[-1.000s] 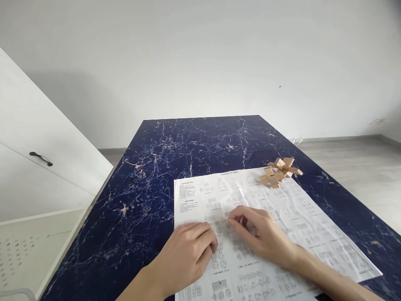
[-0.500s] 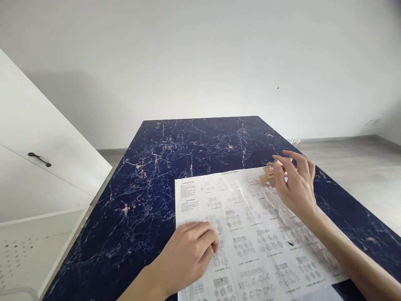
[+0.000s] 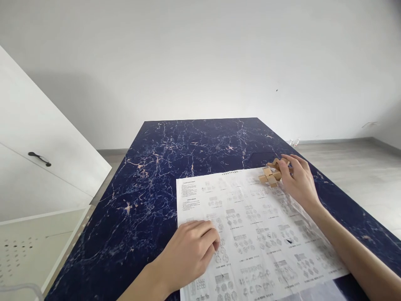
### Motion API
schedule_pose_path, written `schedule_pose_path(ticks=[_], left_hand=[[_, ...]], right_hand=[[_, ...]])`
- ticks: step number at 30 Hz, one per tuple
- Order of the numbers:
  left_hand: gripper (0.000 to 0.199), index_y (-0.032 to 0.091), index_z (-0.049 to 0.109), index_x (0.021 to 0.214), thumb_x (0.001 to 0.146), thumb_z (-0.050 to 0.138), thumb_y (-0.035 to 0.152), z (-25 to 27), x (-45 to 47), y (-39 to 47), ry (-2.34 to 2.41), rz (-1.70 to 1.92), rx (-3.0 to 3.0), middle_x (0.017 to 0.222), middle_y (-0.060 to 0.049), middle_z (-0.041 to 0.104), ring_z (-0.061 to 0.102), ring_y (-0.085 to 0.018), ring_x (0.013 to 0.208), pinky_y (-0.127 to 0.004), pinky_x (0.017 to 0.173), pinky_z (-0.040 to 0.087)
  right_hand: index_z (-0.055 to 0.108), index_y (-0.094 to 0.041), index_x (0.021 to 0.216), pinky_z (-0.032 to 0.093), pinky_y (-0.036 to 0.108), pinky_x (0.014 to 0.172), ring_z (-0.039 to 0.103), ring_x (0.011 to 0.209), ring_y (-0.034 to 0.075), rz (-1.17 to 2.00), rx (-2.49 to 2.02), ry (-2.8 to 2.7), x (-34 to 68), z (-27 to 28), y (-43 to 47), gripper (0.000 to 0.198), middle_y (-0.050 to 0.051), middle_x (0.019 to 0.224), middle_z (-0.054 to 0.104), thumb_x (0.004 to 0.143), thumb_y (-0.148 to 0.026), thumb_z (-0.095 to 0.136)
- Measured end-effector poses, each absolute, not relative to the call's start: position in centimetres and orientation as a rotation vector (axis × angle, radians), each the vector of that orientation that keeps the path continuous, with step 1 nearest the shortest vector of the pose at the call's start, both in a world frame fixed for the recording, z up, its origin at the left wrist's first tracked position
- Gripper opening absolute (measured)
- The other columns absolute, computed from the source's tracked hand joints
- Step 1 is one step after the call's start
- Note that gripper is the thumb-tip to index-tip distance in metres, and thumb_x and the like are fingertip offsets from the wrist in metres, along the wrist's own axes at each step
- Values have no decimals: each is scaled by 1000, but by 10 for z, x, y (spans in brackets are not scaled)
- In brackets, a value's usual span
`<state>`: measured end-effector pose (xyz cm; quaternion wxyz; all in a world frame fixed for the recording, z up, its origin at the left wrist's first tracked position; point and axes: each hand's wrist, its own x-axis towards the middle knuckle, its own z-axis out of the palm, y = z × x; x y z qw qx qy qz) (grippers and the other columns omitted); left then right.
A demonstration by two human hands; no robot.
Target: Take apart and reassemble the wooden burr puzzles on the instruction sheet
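Observation:
A large printed instruction sheet [image 3: 225,234] with rows of small diagrams lies on the dark blue table. My left hand [image 3: 194,251] rests on its left part, fingers curled together and nothing visible in them. Near the sheet's upper right corner sits a cross-shaped wooden interlocking puzzle [image 3: 269,177]. Just behind it is a rounded wooden puzzle [image 3: 275,164], pinched by my right hand [image 3: 297,179]. My fingers cover much of that second puzzle.
The blue marbled table [image 3: 188,142] reaches toward a white wall [image 3: 200,62]. A white cabinet [image 3: 40,125] with a black handle [image 3: 39,159] stands at left. Grey floor [image 3: 354,167] shows at right.
My right hand has shifted slightly back from the cross-shaped puzzle, which now shows more fully on the sheet's corner. A rounded wooden puzzle shows at my fingertips. My left hand stays put.

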<state>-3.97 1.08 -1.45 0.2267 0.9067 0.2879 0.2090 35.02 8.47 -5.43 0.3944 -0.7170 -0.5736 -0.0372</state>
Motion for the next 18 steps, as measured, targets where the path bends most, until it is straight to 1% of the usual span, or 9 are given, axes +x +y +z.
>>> schedule_pose_path(ticks=[2, 5, 7, 11, 18], left_hand=[[24, 18, 57, 86, 93, 46, -2, -14, -40, 11, 795, 574, 2503, 86, 0, 68, 60, -14, 71, -29, 71, 48], [24, 18, 57, 86, 93, 46, -2, -13, -39, 11, 793, 575, 2506, 86, 0, 68, 59, -14, 71, -28, 70, 48], [24, 18, 57, 86, 93, 46, -2, -13, -39, 11, 787, 579, 2512, 86, 0, 68, 59, -14, 71, -29, 70, 48], [23, 18, 58, 86, 93, 48, -2, -13, -39, 10, 791, 576, 2516, 87, 0, 69, 60, -14, 71, -29, 71, 49], [23, 18, 59, 86, 94, 48, -1, -13, -39, 10, 794, 576, 2522, 87, 0, 70, 62, -14, 72, -29, 72, 51]], right_hand=[[65, -19, 138, 60, 51, 89, 74, 104, 34, 20, -1883, -1382, 353, -53, 86, 54, 23, 144, 60, 106, -58, 45], [67, -19, 134, 58, 43, 82, 75, 103, 34, 88, -1908, -1333, 354, -52, 88, 51, 18, 124, 75, 104, -56, 49], [68, -20, 131, 57, 40, 79, 76, 101, 33, 102, -1902, -1325, 355, -52, 88, 49, 15, 114, 79, 103, -56, 50], [70, -19, 127, 56, 37, 75, 76, 96, 32, 99, -1878, -1305, 355, -55, 88, 50, 15, 109, 81, 102, -58, 51], [71, -20, 122, 57, 41, 78, 76, 93, 32, 8, -1839, -1183, 356, -53, 88, 46, 14, 107, 80, 104, -56, 48]])
